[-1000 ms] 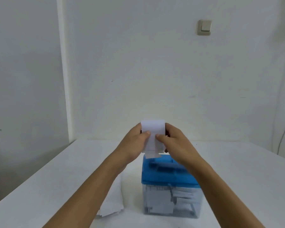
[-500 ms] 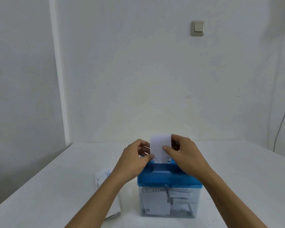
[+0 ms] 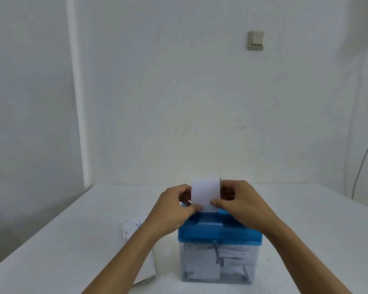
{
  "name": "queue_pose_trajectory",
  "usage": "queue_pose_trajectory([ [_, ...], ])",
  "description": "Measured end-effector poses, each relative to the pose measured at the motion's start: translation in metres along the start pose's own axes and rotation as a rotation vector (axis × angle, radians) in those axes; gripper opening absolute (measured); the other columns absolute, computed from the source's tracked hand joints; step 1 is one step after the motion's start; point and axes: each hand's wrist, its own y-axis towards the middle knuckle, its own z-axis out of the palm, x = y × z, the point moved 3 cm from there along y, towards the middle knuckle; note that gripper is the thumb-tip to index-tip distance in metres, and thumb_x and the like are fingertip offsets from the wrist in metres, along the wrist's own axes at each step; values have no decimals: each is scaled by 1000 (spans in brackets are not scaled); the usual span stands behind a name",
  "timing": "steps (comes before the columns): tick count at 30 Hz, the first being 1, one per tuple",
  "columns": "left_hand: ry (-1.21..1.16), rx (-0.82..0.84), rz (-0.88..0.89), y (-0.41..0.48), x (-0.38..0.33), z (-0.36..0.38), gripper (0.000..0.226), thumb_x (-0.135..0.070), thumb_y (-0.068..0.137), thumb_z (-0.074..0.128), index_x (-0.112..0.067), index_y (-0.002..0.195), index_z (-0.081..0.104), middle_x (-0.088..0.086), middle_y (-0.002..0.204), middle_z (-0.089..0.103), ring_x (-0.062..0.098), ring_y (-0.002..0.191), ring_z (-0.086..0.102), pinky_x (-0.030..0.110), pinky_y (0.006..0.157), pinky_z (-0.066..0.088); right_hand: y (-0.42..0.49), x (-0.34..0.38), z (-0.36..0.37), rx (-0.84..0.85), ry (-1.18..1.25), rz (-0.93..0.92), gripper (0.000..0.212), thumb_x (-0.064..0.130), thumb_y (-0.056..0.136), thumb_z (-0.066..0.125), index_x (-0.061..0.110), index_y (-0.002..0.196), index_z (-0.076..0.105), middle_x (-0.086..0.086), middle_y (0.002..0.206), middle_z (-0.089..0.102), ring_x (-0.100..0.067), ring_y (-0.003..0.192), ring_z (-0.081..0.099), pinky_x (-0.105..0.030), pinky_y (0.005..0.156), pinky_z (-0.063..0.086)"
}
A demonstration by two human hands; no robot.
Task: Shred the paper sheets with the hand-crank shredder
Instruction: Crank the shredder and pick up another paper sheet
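A white sheet point(image 3: 204, 193) is being held upright over the blue lid point(image 3: 219, 233) of the hand-crank shredder point(image 3: 220, 247), its top curling over and its lower edge meeting the feed slot; whether the cutters are gripping it cannot be told. Its left edge is being pinched between the thumb and curled fingers of the left hand point(image 3: 174, 209), and its right edge in the same way by the right hand point(image 3: 242, 202).

The step in hand is judged to be the feeding of this sheet. For the next move, one hand is probably needed at the crank (not to be made out here, perhaps hidden behind a hand), while the sheet is being kept square to the slot by the other, so that skewing or jamming is avoided.

Under the lid, cut strips point(image 3: 232, 257) are lying in the clear bin point(image 3: 251, 270). Just left of it, a stack of sheets point(image 3: 131, 232) is lying on the white table point(image 3: 68, 240), partly covered by the left forearm. A light switch point(image 3: 255, 40) and a cable point(image 3: 367, 149) are seen on the walls behind.
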Motion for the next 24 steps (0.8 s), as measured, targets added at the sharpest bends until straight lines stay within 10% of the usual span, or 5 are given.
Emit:
queue_pose_trajectory([
  [20,19,-73,-16,3,4,-2,19,-26,82,81,-38,90,68,-24,85,66,0,81,62,3,60,44,-1,-4,-1,23,-98,61,17,25,87,74,26,104,73,12,93,72,-8,83,68,-17,75,56],
  [24,7,9,-60,2,5,-1,20,-39,85,76,-36,103,68,-21,94,67,3,89,61,4,60,42,-1,-9,1,-11,-167,84,14,31,83,74,17,87,75,1,82,73,-19,79,68,-35,76,60],
])
